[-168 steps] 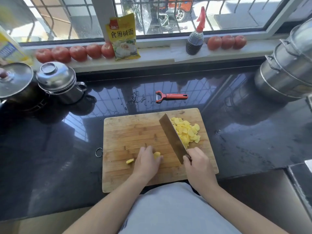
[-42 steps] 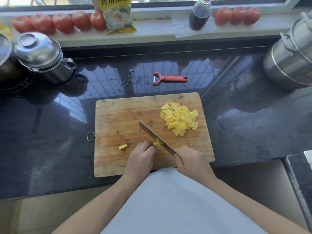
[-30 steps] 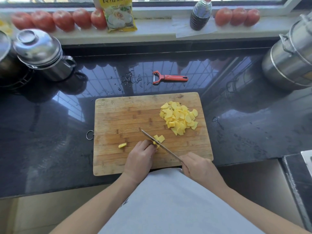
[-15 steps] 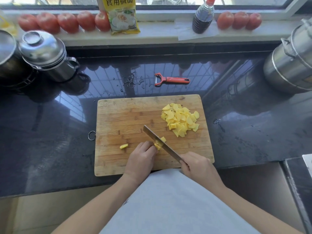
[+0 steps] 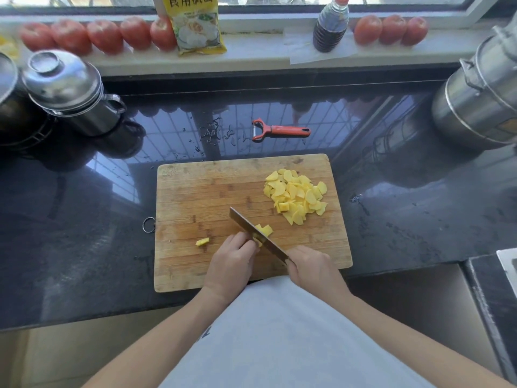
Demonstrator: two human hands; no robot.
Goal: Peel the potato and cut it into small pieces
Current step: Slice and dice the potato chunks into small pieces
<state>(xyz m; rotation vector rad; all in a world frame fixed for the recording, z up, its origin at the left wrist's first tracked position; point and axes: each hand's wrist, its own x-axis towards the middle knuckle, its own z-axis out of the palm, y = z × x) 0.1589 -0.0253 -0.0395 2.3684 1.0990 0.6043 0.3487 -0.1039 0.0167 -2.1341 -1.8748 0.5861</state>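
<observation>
Potato: peeled and nearly all cut, only a small remnant (image 5: 258, 242) is left, pinned on the cutting board (image 5: 195, 197) near its front edge, mostly hidden under the left hand (image 5: 230, 264) and the blade

Head view:
- left hand has its fingers (image 5: 242, 242) curled down onto the remnant, tips just beside the flat of the knife (image 5: 257, 236)
- right hand (image 5: 314, 268) is wrapped tight on the knife handle; handle itself is hidden in the fist
- blade runs diagonally from front right to back left, tip over mid-board, edge down at the remnant
- a few fresh pieces (image 5: 265, 229) lie touching the far side of the blade
- main pile of slices (image 5: 298, 196) sits at the back right of the board, apart from the cut zone
- one stray piece (image 5: 202, 241) lies left of the left hand, on its own
- red peeler (image 5: 279, 131) lies on the dark tabletop (image 5: 84, 247) beyond the board, out of use

Doing this step well, my read:
- remnant looks too small for a safe claw grip, so tuck the fingertips back and let the knuckles guide the blade
- short straight chops, low lift, tip stays near the board
- if it rocks, lay it on a cut face first
- then halve the stray piece if it is oversize and sweep everything into the pile
- tabletop shows water drops behind the board; whether the board could slide I cannot tell
</observation>
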